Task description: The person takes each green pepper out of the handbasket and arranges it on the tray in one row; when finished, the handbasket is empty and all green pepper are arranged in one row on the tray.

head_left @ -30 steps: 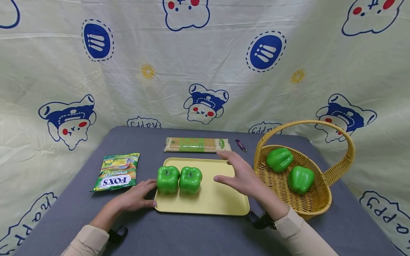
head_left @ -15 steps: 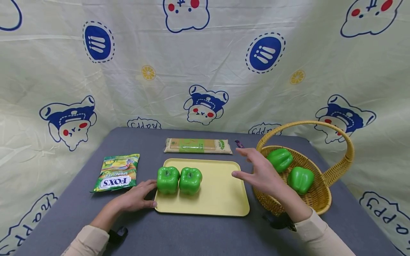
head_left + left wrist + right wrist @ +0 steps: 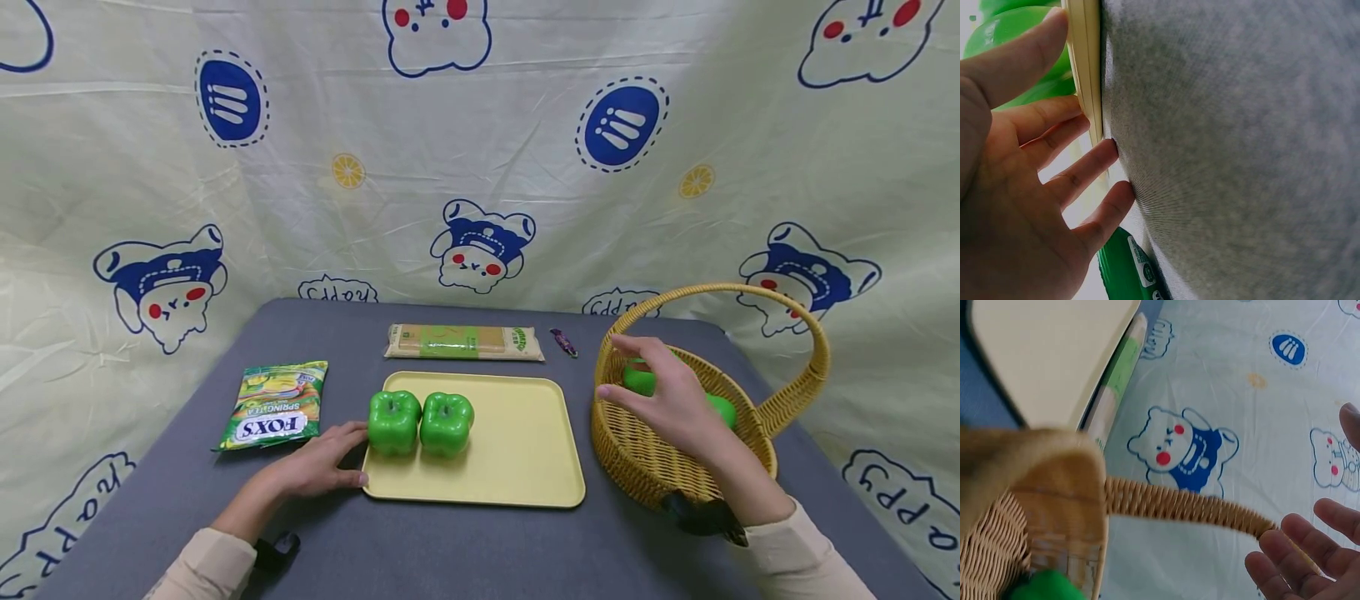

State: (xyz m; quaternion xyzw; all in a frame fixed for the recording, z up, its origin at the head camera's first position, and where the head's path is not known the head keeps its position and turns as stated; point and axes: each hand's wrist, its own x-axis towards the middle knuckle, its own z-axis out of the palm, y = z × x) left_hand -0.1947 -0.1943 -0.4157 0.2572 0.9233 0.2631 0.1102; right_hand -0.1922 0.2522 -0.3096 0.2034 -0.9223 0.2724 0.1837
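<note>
At the left edge of the pale yellow tray [image 3: 517, 458], my left hand [image 3: 321, 463] rests with extended fingers; in the left wrist view the thumb and fingertips touch the tray's rim [image 3: 1088, 69]. Two green bell peppers [image 3: 393, 422] stand side by side on the tray's left half. My right hand [image 3: 675, 404] is over the wicker basket [image 3: 626, 458], thumb and fingers spread, holding nothing. It partly covers two more green bell peppers [image 3: 639, 380] inside the basket. In the right wrist view, the fingertips appear near the basket's arched handle [image 3: 1185, 506].
A green and yellow FOX'S candy bag [image 3: 274, 404] lies left of the tray. Behind the tray are a flat pack of noodles [image 3: 463, 342] and a small purple-wrapped candy [image 3: 563, 342]. A printed curtain [image 3: 480, 150] hangs behind the table.
My right hand has moved right, from above the tray's right side to over the basket, and now hides parts of the peppers there. My left hand has stayed at the tray's edge.
</note>
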